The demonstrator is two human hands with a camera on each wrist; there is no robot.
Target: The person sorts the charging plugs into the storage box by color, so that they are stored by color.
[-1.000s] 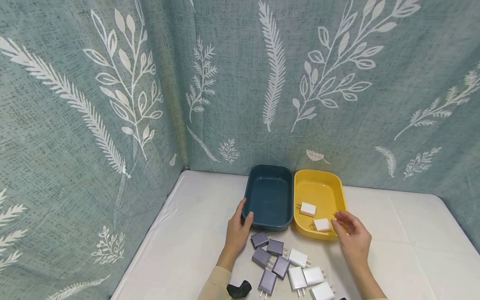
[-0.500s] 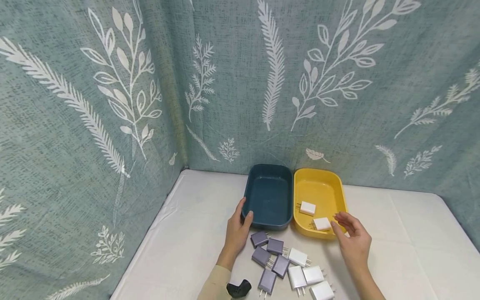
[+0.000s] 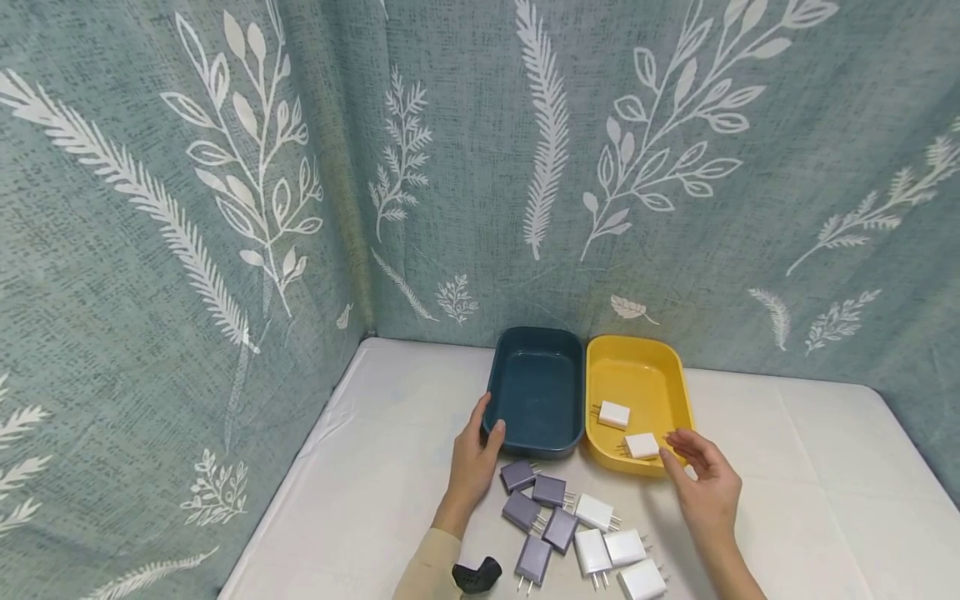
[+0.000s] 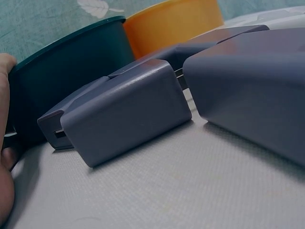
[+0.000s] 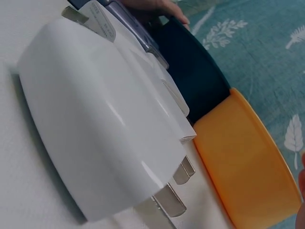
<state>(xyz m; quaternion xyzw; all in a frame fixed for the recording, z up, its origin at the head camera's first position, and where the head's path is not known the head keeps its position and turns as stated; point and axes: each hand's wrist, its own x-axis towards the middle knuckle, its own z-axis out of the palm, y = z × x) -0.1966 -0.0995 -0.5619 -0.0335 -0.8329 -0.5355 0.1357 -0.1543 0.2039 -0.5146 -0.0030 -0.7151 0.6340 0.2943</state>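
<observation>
Well, the left hand (image 3: 469, 467) is by the front left corner of the blue tray (image 3: 534, 396); its fingers are quite straight and rest on the tray's side, with the thumb spread apart; a black thing (image 3: 477, 575) is by its wrist, near the front edge of the tabletop (image 3: 408, 408); five purple-grey plugs (image 3: 534, 560) lie bunched between the blue tray and that front edge; next to them lie four white plugs (image 3: 592, 552); the yellow tray (image 3: 651, 379) sits just beside the blue one, both near the back edge; two small white plugs (image 3: 642, 447) lie in its front half, prongs pointing left; the right hand (image 3: 708, 479) is at its front right corner, fingers gently bent, thumb apart, gripping nothing; I cannot tell if it touches the rim.
</observation>
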